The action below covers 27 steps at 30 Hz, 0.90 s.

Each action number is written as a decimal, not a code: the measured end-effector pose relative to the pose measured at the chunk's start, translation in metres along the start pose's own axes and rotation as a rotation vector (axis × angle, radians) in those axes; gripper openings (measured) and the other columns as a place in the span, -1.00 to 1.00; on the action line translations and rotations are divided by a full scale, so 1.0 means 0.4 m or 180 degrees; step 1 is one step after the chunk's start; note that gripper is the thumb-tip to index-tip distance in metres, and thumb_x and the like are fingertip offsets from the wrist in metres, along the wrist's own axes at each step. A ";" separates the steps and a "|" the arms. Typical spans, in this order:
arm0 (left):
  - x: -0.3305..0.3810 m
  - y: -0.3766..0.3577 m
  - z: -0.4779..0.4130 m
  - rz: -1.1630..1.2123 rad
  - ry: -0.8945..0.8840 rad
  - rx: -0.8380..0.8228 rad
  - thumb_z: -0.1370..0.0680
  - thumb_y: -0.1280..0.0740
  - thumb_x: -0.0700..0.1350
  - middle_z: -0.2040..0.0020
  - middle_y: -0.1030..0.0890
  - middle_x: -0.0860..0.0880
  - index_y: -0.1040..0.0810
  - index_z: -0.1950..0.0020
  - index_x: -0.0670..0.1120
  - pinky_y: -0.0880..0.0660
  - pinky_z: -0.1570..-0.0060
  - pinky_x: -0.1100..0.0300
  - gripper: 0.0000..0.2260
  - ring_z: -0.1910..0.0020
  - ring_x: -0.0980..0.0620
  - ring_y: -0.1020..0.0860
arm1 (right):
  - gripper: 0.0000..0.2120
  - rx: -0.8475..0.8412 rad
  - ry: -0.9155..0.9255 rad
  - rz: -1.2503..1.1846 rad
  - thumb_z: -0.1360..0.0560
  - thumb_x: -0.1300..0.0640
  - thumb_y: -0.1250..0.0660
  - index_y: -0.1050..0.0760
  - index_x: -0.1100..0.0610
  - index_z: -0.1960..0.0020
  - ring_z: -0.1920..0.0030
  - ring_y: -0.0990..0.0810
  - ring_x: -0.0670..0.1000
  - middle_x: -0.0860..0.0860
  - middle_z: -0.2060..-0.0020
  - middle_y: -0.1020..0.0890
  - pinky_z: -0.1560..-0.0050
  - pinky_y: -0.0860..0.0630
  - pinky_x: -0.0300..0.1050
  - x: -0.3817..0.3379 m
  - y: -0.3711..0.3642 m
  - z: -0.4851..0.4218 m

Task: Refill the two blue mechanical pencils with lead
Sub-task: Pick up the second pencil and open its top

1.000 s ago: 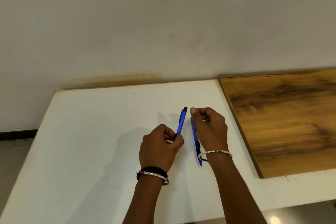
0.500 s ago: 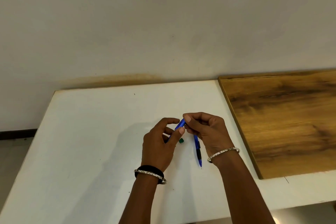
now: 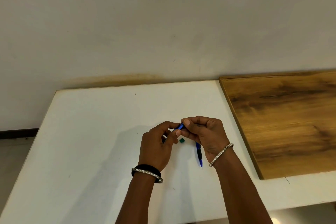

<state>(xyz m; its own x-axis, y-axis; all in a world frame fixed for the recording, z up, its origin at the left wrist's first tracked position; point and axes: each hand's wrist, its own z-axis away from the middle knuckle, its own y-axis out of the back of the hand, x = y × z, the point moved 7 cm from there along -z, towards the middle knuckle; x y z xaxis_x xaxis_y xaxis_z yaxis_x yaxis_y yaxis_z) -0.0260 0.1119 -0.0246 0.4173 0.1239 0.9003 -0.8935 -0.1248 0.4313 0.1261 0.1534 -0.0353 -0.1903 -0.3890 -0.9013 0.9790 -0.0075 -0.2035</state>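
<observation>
Where the hands meet: a blue mechanical pencil (image 3: pixel 179 126) is held just above the white table (image 3: pixel 91 132), slanting toward 1 o'clock and mostly hidden by fingers.
Left hand (image 3: pixel 156 145): fingers curled round the lower barrel, thumb laid against it.
Right hand (image 3: pixel 207 132): thumb and forefinger pinching the pencil's top end; whether a lead sits between them cannot be told.
Green piece (image 3: pixel 181 140): small, on the table at 6 o'clock from the pinch, touching neither hand; likely the end cap.
Second pencil (image 3: pixel 199 154): flat on the table at 5 o'clock, upper half under the right hand, tip toward 6 o'clock.
Wooden board (image 3: pixel 281 123): at 3 o'clock, well apart.
Step in hand: apparently working the first pencil's opened top end.
Next move: calls for a fine, steady pinch to feed thin lead straight into the narrow barrel without snapping it.
</observation>
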 end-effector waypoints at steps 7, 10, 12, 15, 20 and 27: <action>-0.011 0.006 0.000 -0.0030 0.0041 -0.0064 -0.54 -0.33 0.06 0.35 -0.65 0.09 -0.63 -0.05 0.18 -0.56 0.30 0.04 -0.86 0.43 0.09 -0.51 | -0.85 0.0093 -0.0162 -0.0262 -0.40 0.27 -0.45 -0.64 0.33 0.06 0.19 -0.72 0.20 0.25 0.20 -0.71 0.20 -0.67 -0.15 0.013 0.001 -0.003; -0.014 0.013 -0.001 -0.0033 0.0080 0.0031 -0.54 -0.33 0.05 0.35 -0.65 0.10 -0.63 -0.04 0.20 -0.57 0.28 0.03 -0.87 0.42 0.04 -0.53 | -0.89 0.0311 0.0062 -0.0088 -0.42 0.23 -0.45 -0.66 0.23 0.06 0.20 -0.73 0.12 0.16 0.22 -0.73 0.18 -0.67 -0.18 0.003 0.015 -0.009; -0.018 0.027 -0.002 0.0008 0.0113 0.0160 -0.54 -0.33 0.05 0.35 -0.65 0.08 -0.62 -0.03 0.22 -0.55 0.29 0.06 -0.88 0.41 -0.02 -0.53 | -0.93 0.0559 0.0335 0.0458 -0.43 0.19 -0.46 -0.67 0.13 0.08 0.24 -0.73 0.05 0.10 0.24 -0.73 0.15 -0.66 -0.18 -0.009 0.029 -0.012; -0.025 0.045 -0.004 0.0020 0.0169 0.0312 -0.53 -0.35 0.06 0.36 -0.65 0.08 -0.63 -0.01 0.22 -0.53 0.30 0.10 -0.89 0.42 -0.02 -0.54 | -0.94 0.0724 0.0664 0.1374 -0.44 0.21 -0.46 -0.66 0.11 0.10 0.33 -0.70 -0.07 0.02 0.30 -0.70 0.17 -0.63 -0.29 -0.019 0.027 -0.016; -0.034 0.052 -0.007 0.0012 0.0214 0.0396 -0.51 -0.36 0.07 0.36 -0.64 0.09 -0.61 -0.01 0.24 -0.53 0.29 0.15 -0.89 0.44 0.07 -0.53 | -0.91 0.0592 0.1009 0.2662 -0.43 0.24 -0.46 -0.66 0.14 0.06 0.22 -0.67 -0.04 0.04 0.20 -0.71 0.06 -0.58 -0.25 -0.013 -0.021 -0.017; -0.040 0.054 -0.007 0.0015 0.0242 0.0368 -0.50 -0.36 0.08 0.33 -0.65 0.08 -0.62 -0.03 0.20 -0.50 0.31 0.25 -0.87 0.42 0.09 -0.54 | -0.87 0.0405 0.1180 0.3428 -0.47 0.22 -0.42 -0.68 0.12 0.01 0.04 -0.66 0.03 0.04 0.08 -0.73 -0.11 -0.54 -0.12 -0.005 -0.054 -0.016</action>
<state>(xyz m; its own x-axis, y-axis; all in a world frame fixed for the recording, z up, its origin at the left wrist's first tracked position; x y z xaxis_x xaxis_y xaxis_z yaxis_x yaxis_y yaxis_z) -0.0523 0.1100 -0.0298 0.3955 0.1968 0.8972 -0.8685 -0.2376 0.4350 0.1050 0.1603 -0.0314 0.7621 0.0453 -0.6458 0.6430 0.0636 0.7632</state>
